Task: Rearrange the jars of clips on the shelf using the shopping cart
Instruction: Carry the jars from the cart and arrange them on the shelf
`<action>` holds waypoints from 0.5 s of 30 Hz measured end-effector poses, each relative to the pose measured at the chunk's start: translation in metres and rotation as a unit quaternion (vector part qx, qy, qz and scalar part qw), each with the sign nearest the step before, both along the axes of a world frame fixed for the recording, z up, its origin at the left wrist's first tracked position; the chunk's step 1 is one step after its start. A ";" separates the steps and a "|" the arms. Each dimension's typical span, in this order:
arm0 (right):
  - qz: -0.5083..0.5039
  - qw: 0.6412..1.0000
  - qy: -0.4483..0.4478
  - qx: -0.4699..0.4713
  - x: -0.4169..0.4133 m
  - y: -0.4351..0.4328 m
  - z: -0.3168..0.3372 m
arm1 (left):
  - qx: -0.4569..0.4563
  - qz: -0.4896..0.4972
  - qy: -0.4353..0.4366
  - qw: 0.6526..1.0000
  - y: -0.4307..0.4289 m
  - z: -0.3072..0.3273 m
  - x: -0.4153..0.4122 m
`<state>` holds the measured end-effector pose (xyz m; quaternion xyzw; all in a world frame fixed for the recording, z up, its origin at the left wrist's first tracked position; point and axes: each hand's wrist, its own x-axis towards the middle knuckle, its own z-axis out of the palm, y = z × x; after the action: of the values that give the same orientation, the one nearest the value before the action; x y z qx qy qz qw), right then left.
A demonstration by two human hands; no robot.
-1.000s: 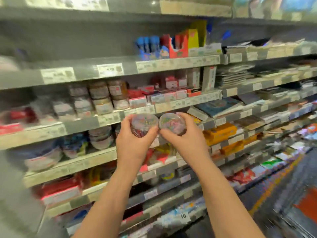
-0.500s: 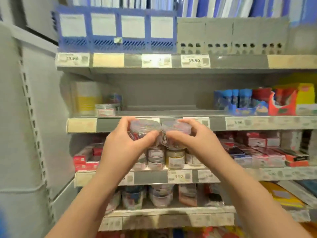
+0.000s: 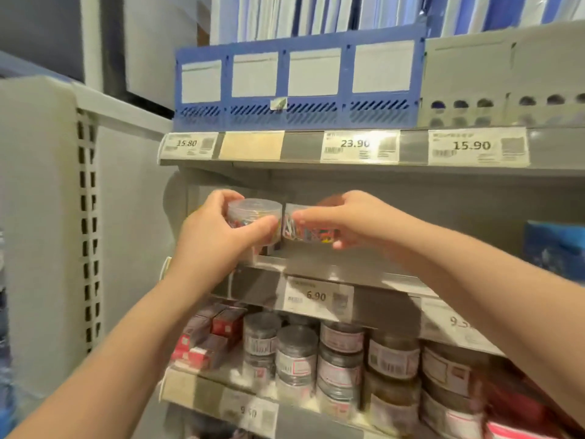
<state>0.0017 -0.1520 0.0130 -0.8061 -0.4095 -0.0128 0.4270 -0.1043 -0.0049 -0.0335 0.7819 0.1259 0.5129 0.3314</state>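
Placement: left hand [image 3: 218, 239] grips one clear round plastic jar of coloured clips [image 3: 253, 210], right hand [image 3: 345, 220] a second jar [image 3: 304, 231]; next, likely, level set-down on grey metal shelf [image 3: 348, 272].

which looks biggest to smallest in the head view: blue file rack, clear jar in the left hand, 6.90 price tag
1. blue file rack, clearly largest
2. clear jar and 6.90 price tag look alike; the left hand hides part of the jar
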 end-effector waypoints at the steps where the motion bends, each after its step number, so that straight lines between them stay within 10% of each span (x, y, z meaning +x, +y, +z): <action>1: 0.002 1.000 0.019 0.005 0.008 0.011 0.002 | -0.002 0.008 -0.006 1.000 0.007 0.001 0.004; 7: -0.010 0.993 0.120 0.000 0.035 0.073 0.012 | -0.028 0.046 -0.011 0.998 0.037 0.000 0.019; 15: -0.062 0.997 -0.006 -0.038 0.053 0.112 0.008 | -0.038 0.048 -0.032 0.998 0.060 -0.005 0.028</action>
<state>0.0551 -0.0404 0.0205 -0.8456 -0.3614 -0.0285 0.3918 -0.0764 0.0552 -0.0386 0.7450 0.1719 0.5478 0.3396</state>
